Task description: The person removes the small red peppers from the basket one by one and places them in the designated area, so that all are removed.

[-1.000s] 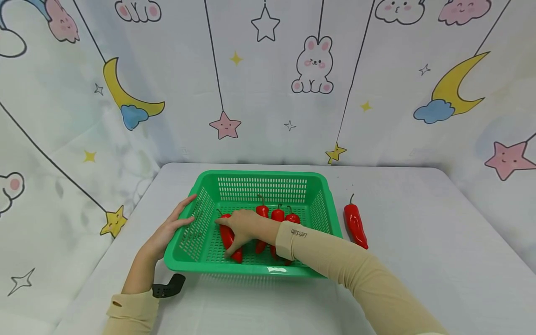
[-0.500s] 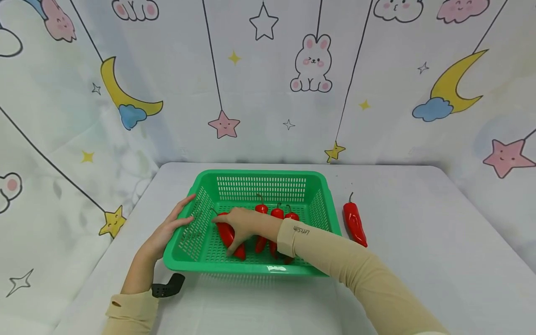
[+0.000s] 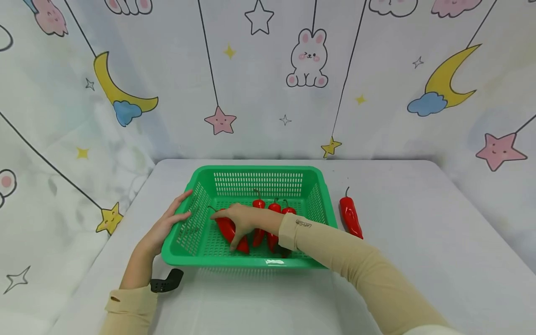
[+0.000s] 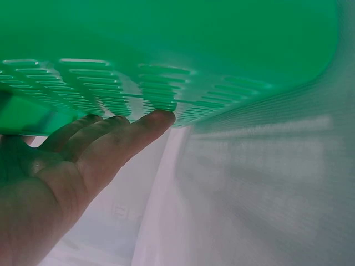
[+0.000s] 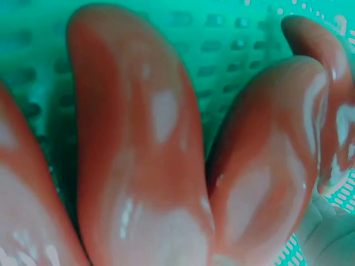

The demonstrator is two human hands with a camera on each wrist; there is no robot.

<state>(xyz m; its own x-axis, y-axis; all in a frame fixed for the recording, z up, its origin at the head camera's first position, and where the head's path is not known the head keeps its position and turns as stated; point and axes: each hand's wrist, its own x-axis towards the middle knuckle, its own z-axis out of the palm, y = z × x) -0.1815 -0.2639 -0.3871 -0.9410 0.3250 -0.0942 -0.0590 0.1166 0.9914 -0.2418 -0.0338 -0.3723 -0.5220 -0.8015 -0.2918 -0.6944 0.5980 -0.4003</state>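
Observation:
A green slotted plastic basket (image 3: 259,262) stands on the table. Inside lie several shiny red chili peppers with dark thin stems. My right hand (image 3: 236,221) reaches in and holds the leftmost chili pepper (image 3: 226,229), thumb toward its tip and fingers near its stem end. This pepper lies slanted, tip toward the lower right. To its right sit other peppers (image 3: 258,237), partly under the right forearm; they loom large in the right wrist view (image 5: 138,138). My left hand (image 3: 163,228) grips the basket's left side, thumb over the rim, fingers against the outer slotted wall (image 4: 127,144).
One more red chili pepper (image 3: 351,217) lies on the white-covered table (image 3: 402,232), right of the basket. A black device (image 3: 167,281) sits at the left wrist. Behind the table hangs a pale cloth (image 3: 268,102) printed with moons, stars and rabbits.
The held pepper has turned slightly, its stem end shifting left and its tip right. My left hand keeps its place on the basket. The head view has tilted a little downward.

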